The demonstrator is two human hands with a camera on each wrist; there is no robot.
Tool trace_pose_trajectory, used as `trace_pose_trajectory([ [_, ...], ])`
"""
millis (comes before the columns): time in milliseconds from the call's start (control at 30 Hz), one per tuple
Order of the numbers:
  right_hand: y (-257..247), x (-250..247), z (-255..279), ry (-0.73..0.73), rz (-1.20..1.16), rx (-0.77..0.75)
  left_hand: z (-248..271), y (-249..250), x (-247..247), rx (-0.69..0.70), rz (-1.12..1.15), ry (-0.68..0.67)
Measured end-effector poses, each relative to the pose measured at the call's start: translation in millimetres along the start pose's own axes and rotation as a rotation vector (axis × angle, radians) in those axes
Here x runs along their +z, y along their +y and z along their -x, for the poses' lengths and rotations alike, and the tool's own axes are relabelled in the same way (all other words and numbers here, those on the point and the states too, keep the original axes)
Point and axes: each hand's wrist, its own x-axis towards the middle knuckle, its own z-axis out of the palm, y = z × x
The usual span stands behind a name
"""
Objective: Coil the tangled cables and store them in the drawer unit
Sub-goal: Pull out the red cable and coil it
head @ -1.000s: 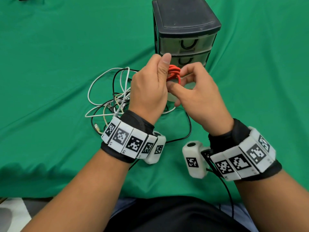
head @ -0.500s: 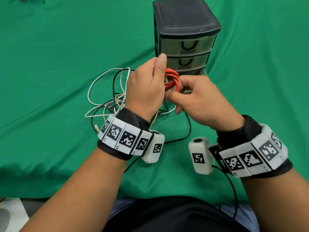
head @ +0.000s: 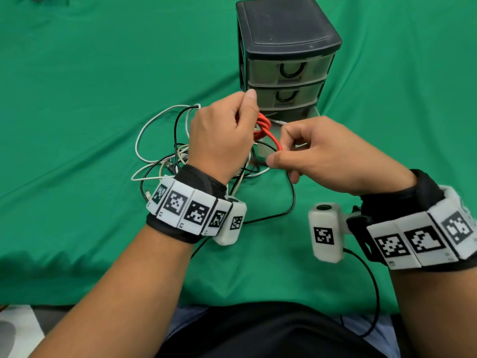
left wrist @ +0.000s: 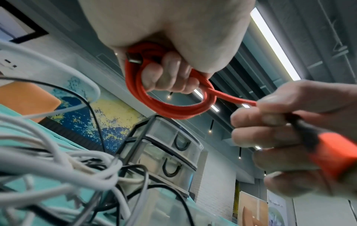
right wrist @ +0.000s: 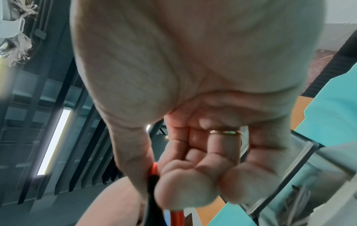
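My right hand [head: 322,156] has drawn the tail of the orange cable [head: 265,130] out sideways, its grip pinched on the plug end; half a second back it sat tight against the coil. My left hand [head: 222,135] remains clenched round the wound loops. Judgement: the wrap is being cinched. Beyond, the tangled cables [head: 165,151] lie uncoiled on the worktop [head: 77,99]; the drawer unit [head: 286,55] has its bottom drawer out.

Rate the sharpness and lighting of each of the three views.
Head view: evenly lit, sharp on the drawer unit and the white and black cables. Left wrist view: red cable crisp in the left hand; nearest white cables blurred; ceiling light glares. Right wrist view: right hand soft, fingertips blurred, edges smeared.
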Motion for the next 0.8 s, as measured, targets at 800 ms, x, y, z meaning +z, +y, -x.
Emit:
trace_pose_trajectory([
  [800, 5, 18, -11, 0.294, -0.535, -0.169, -5, 14, 4, -0.505, 1.009, -0.236],
])
